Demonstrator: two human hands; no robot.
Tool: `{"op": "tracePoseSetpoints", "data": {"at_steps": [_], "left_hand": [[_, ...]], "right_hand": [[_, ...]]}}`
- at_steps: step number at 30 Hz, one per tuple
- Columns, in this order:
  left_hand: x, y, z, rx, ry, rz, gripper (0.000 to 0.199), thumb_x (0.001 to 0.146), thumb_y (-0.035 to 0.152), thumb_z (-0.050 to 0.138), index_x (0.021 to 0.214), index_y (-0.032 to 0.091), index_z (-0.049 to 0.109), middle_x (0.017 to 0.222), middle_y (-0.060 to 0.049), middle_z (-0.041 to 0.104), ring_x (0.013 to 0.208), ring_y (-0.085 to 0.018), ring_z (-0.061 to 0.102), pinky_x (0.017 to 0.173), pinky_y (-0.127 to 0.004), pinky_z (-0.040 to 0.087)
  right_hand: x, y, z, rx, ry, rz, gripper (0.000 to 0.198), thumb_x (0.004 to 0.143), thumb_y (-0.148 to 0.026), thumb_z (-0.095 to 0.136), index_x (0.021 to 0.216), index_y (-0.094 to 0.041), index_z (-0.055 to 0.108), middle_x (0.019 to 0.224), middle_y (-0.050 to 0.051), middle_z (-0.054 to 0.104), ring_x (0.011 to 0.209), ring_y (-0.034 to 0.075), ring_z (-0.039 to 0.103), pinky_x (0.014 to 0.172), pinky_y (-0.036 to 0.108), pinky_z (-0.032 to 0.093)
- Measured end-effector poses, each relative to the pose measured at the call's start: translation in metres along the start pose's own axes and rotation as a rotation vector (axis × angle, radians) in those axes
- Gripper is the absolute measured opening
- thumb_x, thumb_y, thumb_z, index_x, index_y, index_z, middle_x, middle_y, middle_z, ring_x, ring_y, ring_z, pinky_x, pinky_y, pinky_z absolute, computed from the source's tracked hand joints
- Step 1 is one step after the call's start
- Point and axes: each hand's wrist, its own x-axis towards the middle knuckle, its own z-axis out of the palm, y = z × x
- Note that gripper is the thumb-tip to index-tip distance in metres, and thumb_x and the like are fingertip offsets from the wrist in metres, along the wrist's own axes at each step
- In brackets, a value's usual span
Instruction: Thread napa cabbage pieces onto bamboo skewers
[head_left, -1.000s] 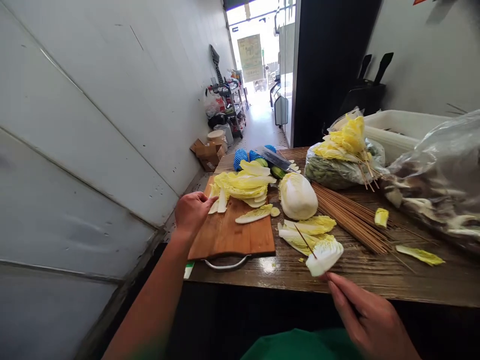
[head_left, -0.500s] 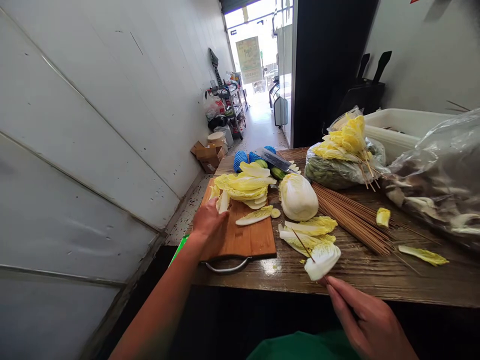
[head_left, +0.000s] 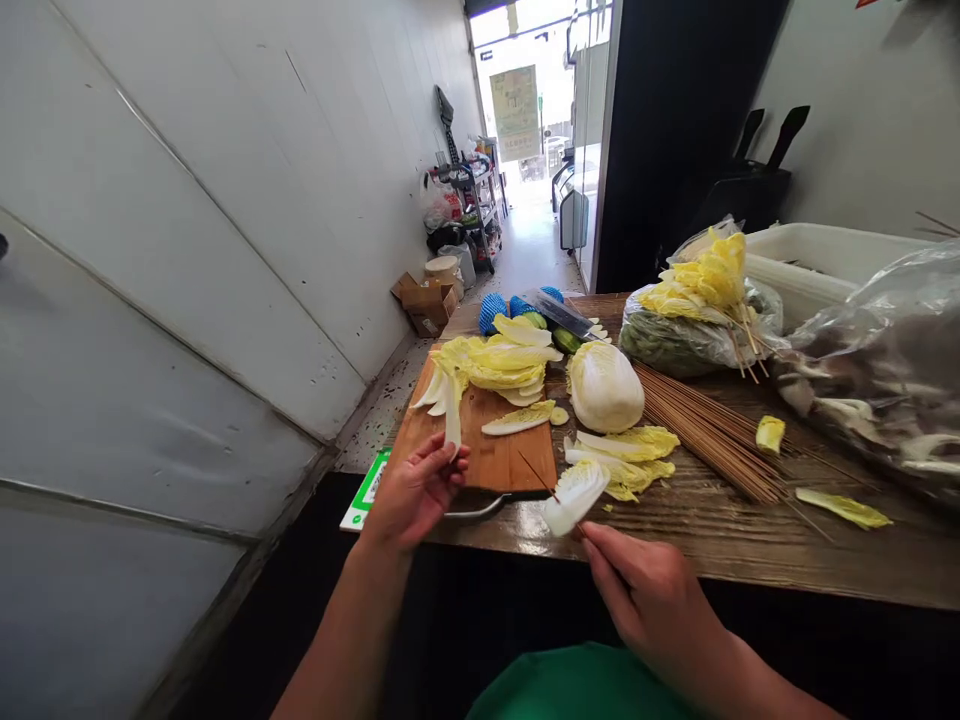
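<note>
Between the fingers of my left hand (head_left: 416,490) is the white stem end of a napa cabbage leaf (head_left: 452,410), held upright over the cutting board (head_left: 517,462). My right hand (head_left: 645,580) grips a thin wooden skewer (head_left: 534,468) near the table's front edge. A white piece of cabbage leaf (head_left: 576,497) is threaded on that skewer, its tip sticking out up and to the left. Behind my left hand, a pile of yellow cabbage leaves (head_left: 502,365) covers the back of the board. Two or more loose leaves (head_left: 626,460) lie beyond the skewered piece.
A cabbage head (head_left: 606,385) sits right of the board, beside a bundle of skewers (head_left: 705,430). A knife (head_left: 562,315) rests on cucumbers behind. Bagged greens with skewered leaves (head_left: 701,280) and a bag of mushrooms (head_left: 885,370) stand to the right. A green-white card (head_left: 367,495) juts out left.
My left hand has drawn back toward me from the pile with a leaf in its fingers. My right hand has moved left with the skewered piece, nearer my left hand.
</note>
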Motion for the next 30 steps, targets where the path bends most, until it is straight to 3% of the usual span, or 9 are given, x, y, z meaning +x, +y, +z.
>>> {"op": "tracePoseSetpoints", "data": {"at_steps": [2,4,7,13,17,21,23,26,30], "left_hand": [[-0.016,-0.013,0.010,-0.233,-0.095,-0.177,0.019,0.070,0.006,0.061,0.089,0.012,0.061,0.093,-0.009,0.066,0.073,-0.012,0.061,0.059,-0.020,0.047],[-0.025,-0.024,0.019,-0.354,-0.160,-0.246,0.013,0.072,0.005,0.060,0.082,0.012,0.062,0.103,-0.011,0.065,0.083,-0.015,0.062,0.067,-0.023,0.050],[-0.029,-0.038,0.026,-0.397,-0.181,-0.141,0.012,0.069,0.007,0.064,0.078,0.014,0.063,0.099,-0.007,0.065,0.087,-0.016,0.061,0.075,-0.027,0.049],[-0.026,-0.045,0.030,-0.177,0.000,0.089,0.018,0.066,0.015,0.072,0.082,0.015,0.065,0.085,-0.001,0.065,0.078,-0.010,0.057,0.065,-0.018,0.046],[-0.029,-0.038,0.034,-0.151,-0.070,0.015,0.015,0.066,0.020,0.072,0.076,0.013,0.064,0.070,0.001,0.061,0.061,-0.008,0.055,0.055,-0.018,0.044],[-0.031,-0.036,0.038,-0.151,-0.088,-0.088,0.021,0.064,0.021,0.073,0.081,0.015,0.062,0.070,0.001,0.060,0.062,-0.010,0.058,0.053,-0.019,0.044],[-0.032,-0.036,0.038,-0.074,-0.129,-0.101,0.026,0.066,0.022,0.071,0.089,0.016,0.062,0.073,0.000,0.061,0.059,-0.010,0.057,0.051,-0.019,0.044],[-0.034,-0.035,0.034,0.209,-0.200,-0.047,0.037,0.071,0.027,0.065,0.106,0.018,0.060,0.085,-0.003,0.065,0.058,-0.010,0.055,0.049,-0.021,0.045],[-0.031,-0.026,0.025,0.599,-0.123,0.199,0.045,0.072,0.032,0.062,0.116,0.019,0.059,0.105,-0.007,0.065,0.085,-0.021,0.061,0.066,-0.027,0.049]], "right_hand": [[0.002,-0.003,0.003,0.010,-0.017,-0.004,0.019,0.086,-0.009,0.043,0.094,-0.009,0.061,0.070,0.008,0.069,0.060,0.016,0.067,0.055,0.022,0.054],[0.001,-0.006,0.006,0.004,-0.037,-0.008,0.020,0.086,-0.008,0.044,0.095,-0.009,0.061,0.073,0.009,0.070,0.060,0.016,0.067,0.054,0.022,0.053],[-0.003,-0.007,0.011,-0.053,-0.040,-0.035,0.019,0.086,-0.007,0.044,0.096,-0.007,0.060,0.073,0.011,0.070,0.058,0.016,0.067,0.053,0.023,0.052],[-0.008,-0.007,0.015,-0.100,-0.006,-0.070,0.019,0.085,-0.007,0.045,0.097,-0.005,0.060,0.071,0.010,0.070,0.053,0.016,0.065,0.048,0.023,0.049],[-0.007,-0.008,0.014,-0.090,-0.016,-0.069,0.019,0.086,-0.006,0.044,0.096,-0.004,0.061,0.069,0.010,0.069,0.053,0.016,0.065,0.049,0.023,0.050],[-0.008,-0.006,0.014,-0.131,0.000,-0.095,0.020,0.086,-0.006,0.044,0.097,-0.004,0.061,0.071,0.011,0.070,0.056,0.016,0.066,0.051,0.023,0.049],[-0.009,-0.004,0.013,-0.171,0.007,-0.107,0.020,0.086,-0.006,0.044,0.098,-0.004,0.060,0.071,0.010,0.070,0.054,0.015,0.065,0.049,0.023,0.047],[-0.008,-0.002,0.010,-0.233,0.013,-0.138,0.019,0.086,-0.007,0.045,0.098,-0.005,0.060,0.065,0.008,0.068,0.049,0.014,0.062,0.045,0.023,0.043],[-0.008,-0.001,0.007,-0.256,0.008,-0.161,0.018,0.086,-0.007,0.045,0.097,-0.005,0.059,0.065,0.007,0.068,0.049,0.013,0.060,0.047,0.023,0.041]]}}
